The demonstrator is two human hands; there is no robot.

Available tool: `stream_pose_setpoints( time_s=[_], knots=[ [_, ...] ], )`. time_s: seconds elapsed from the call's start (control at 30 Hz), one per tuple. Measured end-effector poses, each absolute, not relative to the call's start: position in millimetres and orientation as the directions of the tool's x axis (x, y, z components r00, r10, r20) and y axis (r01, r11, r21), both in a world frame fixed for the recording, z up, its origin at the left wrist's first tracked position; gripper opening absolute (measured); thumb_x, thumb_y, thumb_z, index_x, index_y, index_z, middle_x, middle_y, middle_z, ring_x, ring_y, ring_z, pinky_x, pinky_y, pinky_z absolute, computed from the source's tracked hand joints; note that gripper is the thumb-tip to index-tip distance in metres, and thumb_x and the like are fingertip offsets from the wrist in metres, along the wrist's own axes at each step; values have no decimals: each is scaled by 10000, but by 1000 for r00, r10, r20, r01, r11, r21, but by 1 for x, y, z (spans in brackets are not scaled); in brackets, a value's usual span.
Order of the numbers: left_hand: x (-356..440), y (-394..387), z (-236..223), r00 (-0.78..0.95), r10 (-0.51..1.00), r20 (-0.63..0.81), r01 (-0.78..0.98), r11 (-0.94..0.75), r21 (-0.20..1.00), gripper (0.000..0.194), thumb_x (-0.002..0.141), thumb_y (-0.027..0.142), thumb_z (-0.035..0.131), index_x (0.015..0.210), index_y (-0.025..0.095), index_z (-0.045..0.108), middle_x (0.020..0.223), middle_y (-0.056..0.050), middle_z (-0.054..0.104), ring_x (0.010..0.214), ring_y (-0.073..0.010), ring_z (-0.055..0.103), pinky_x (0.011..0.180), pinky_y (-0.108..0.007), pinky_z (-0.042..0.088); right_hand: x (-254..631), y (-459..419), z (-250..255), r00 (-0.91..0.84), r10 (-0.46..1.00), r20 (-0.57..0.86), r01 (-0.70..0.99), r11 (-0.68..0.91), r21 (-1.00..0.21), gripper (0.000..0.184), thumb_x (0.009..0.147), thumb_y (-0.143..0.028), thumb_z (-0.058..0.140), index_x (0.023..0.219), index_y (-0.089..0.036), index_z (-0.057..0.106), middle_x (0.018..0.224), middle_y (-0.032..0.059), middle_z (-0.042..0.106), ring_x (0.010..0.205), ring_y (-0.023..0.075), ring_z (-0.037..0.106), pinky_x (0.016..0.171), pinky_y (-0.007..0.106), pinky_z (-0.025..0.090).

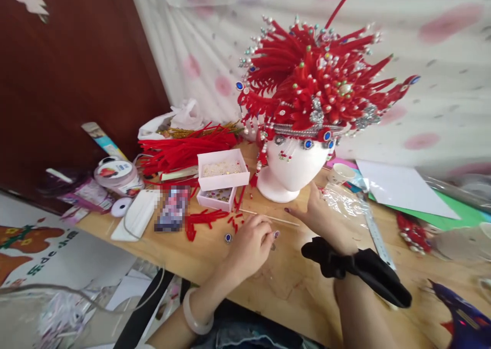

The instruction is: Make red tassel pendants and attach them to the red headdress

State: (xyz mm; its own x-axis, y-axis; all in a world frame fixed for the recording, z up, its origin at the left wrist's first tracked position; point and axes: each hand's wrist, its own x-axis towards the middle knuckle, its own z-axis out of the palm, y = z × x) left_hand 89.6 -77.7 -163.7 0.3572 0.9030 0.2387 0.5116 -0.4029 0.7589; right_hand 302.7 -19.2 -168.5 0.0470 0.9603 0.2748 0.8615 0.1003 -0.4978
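Dark denim (245, 336) shows at the bottom edge, mostly cut off, with a pale bangle (187, 313) on the left wrist and a black bow (356, 272) hiding part of the right one. At the lower right, a dark blue tool (466, 313) with a small red light runs out of the frame. The left hand (251, 244) is curled, thumb and fingers drawn close; I cannot tell whether they pinch something small. The right hand (326, 216) is spread, thumb apart from the fingers, some of which are hard to make out. A rectangular patch on the table (209, 254) is pixelated.

The headdress (291, 83) covers the top of a white head form (299, 167). Its red stems fan up and outward, many tipped with pearly beads, around a layered red flower; a silvery beaded band and blue gems in silver settings cross the brow. One thin red stalk at the top is cut by the upper edge.

It stands beyond both hands, above and apart from them, with the right hand just beside the form's base. A loose blue gem (228, 238) lies just left of the left hand, near red scraps (207, 217), and a thin pale stick (282, 220) lies behind that hand
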Motion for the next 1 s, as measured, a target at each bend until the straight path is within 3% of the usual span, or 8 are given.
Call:
stream_pose_setpoints(
  time_s=[0.13, 0.2, 0.33, 0.47, 0.67, 0.87, 0.93, 1.0],
  knots=[
    [61, -96, -162, 485, 855, 184, 385, -398, 833, 237, 913, 175, 571, 756, 212, 744, 1157, -71, 723, 1061, -208, 659, 970, -364, 507, 301, -37, -164, 90, 973, 211, 948, -18, -317, 849, 724, -463, 750, 1377, -17, 440, 1406, 342, 472, 1335, 484, 460, 1025, 560, 442],
    [43, -104, -167, 471, 861, 190, 375, -391, 841, 207, 891, 177, 612, 786, 237, 779, 1146, -55, 743, 994, -199, 679, 922, -354, 523, 303, -56, -162, 44, 982, 183, 958, 10, -285, 721, 741, -537, 715, 1282, -86, 562, 1355, 290, 558, 1271, 470, 537, 983, 572, 481],
    [8, -114, -184, 198, 919, 341, 432, -394, 811, 137, 832, 213, 701, 727, 260, 776, 989, -41, 773, 903, -204, 672, 860, -372, 519, 305, -100, -166, -133, 980, 148, 902, 181, -391, 592, 832, -624, 598, 1261, -217, 605, 1178, 152, 718, 1067, 348, 699, 840, 471, 592],
    [-12, -112, -195, -14, 924, 381, 538, -315, 782, 251, 835, 247, 686, 594, 212, 622, 893, -46, 695, 877, -196, 642, 821, -348, 500, 298, -135, -177, -122, 968, 218, 902, 199, -383, 432, 926, -546, 505, 1197, -236, 637, 1126, 115, 748, 950, 314, 745, 735, 425, 616],
    [-1, -91, -193, 65, 949, 310, 686, -268, 677, 434, 968, 299, 484, 544, 209, 494, 627, -6, 556, 661, -163, 542, 678, -310, 433, 296, -162, -173, -44, 972, 229, 897, 140, -419, 282, 973, -441, 461, 1060, -256, 654, 992, 56, 785, 825, 257, 767, 673, 365, 610],
    [25, -80, -205, 62, 963, 263, 880, -177, 440, 140, 834, 333, 638, 781, 217, 696, 856, -65, 682, 843, -265, 592, 795, -398, 471, 312, -169, -152, 56, 971, 231, 909, 46, -413, 298, 962, -423, 461, 1031, -236, 682, 920, 75, 786, 753, 255, 757, 620, 347, 579],
    [28, -78, -208, 59, 967, 249, 858, -177, 482, 153, 825, 317, 601, 747, 225, 696, 847, -67, 681, 834, -260, 598, 798, -394, 483, 317, -170, -150, 69, 973, 219, 905, 31, -423, 291, 958, -402, 468, 1056, -230, 681, 914, 76, 783, 752, 252, 753, 624, 344, 572],
    [26, -76, -207, 48, 975, 215, 767, -174, 617, 205, 826, 356, 559, 732, 226, 687, 817, -60, 690, 809, -245, 619, 776, -374, 498, 319, -170, -150, 75, 974, 216, 899, 28, -438, 288, 964, -377, 459, 1066, -220, 678, 941, 83, 780, 787, 249, 751, 664, 344, 573]
  ],
)
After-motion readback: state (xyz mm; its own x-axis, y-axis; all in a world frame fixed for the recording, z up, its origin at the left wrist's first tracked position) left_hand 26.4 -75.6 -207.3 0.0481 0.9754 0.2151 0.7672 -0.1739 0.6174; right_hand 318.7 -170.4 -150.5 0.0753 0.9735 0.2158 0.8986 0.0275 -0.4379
